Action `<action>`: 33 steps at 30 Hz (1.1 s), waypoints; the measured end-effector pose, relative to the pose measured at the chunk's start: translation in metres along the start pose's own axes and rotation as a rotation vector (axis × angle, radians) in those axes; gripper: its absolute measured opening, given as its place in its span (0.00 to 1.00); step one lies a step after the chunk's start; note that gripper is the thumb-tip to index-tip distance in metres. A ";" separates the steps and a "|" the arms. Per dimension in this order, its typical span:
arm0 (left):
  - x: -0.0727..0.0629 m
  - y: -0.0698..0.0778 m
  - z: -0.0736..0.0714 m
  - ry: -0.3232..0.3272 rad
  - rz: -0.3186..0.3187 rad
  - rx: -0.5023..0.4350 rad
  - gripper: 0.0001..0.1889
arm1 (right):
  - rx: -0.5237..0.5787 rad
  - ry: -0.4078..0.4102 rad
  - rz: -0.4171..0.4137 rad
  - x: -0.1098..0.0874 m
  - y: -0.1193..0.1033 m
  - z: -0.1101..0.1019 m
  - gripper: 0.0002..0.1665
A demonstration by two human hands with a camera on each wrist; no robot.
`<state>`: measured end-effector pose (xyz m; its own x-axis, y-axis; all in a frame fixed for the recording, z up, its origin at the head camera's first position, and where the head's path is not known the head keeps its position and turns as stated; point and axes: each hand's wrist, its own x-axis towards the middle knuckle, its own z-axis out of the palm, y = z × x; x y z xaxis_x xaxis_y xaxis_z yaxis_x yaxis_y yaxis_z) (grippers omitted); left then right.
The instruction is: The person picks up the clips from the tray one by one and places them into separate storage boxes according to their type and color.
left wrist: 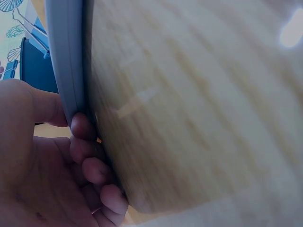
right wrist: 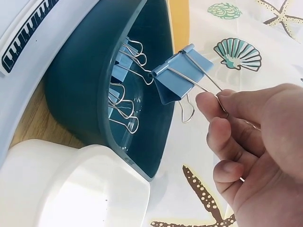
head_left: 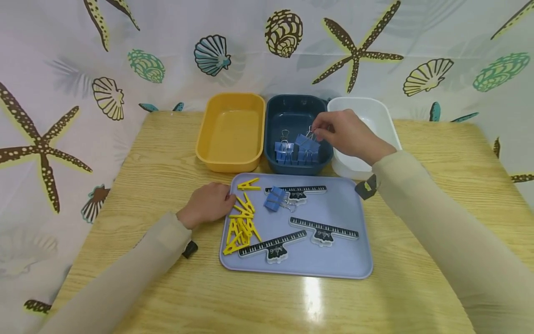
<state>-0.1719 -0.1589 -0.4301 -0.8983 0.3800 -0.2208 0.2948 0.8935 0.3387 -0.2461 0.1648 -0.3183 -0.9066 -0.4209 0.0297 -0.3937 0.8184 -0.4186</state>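
We take the lavender tray (head_left: 329,262) on the wooden counter (head_left: 200,297) as our landmark. Along its far side stand three bins: the yellow bin (head_left: 227,166) beyond the far left corner, the dark blue bin (head_left: 292,168) beyond the middle, and the white bin (head_left: 350,171) beyond the far right corner. We judge that this close row keeps reaches from the tray short. On the tray, yellow clothespins (head_left: 231,247) gather at its left side, black-and-white piano-key clips (head_left: 323,227) spread from its middle, and blue clip material (head_left: 275,198) lies near its far edge, overlapping one piano-key clip; we cannot tell whether this is one clip or two.

The right hand (head_left: 350,134), beyond the tray's far edge, pinches the wire handle (right wrist: 202,71) of a blue binder clip (right wrist: 182,78) between thumb and forefinger, its other fingers loosely bent. The clip hangs over the dark blue bin, near similar clips (head_left: 284,153); contact is unclear. Presumably the handle suits so light a pinch. The left hand (head_left: 208,204) grips the tray's left rim, fingertips curled beneath, probably to steady it.
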 end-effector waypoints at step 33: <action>0.001 -0.002 0.001 -0.013 0.001 0.008 0.21 | -0.022 -0.051 0.024 0.021 -0.004 0.001 0.10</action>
<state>-0.1730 -0.1600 -0.4317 -0.8935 0.3843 -0.2323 0.2987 0.8949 0.3316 -0.2634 0.1530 -0.3168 -0.9071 -0.4202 -0.0265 -0.3759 0.8367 -0.3984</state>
